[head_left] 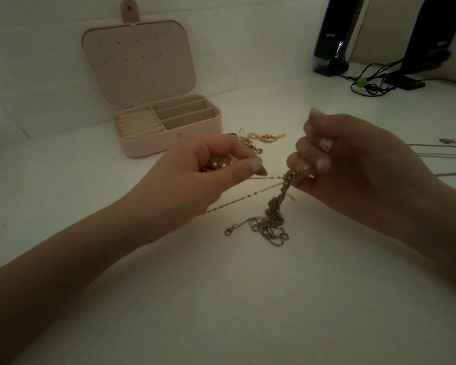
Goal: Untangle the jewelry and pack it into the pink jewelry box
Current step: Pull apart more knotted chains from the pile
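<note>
The pink jewelry box (169, 139) stands open at the back left, lid up, its compartments showing nothing inside. My left hand (208, 172) pinches a thin chain between thumb and fingers and also cups some pearl beads (220, 162). My right hand (353, 164) has its fingers curled round the top of a knotted bundle of chains (274, 214). The bundle hangs down from that hand and its lower loops lie on the white table. A thin strand runs taut between the two hands.
A small heap of gold jewelry (261, 138) lies behind my hands, right of the box. More thin chains (442, 148) stretch across the table at the far right. Two black speakers (334, 35) and black cables (371, 80) sit at the back right.
</note>
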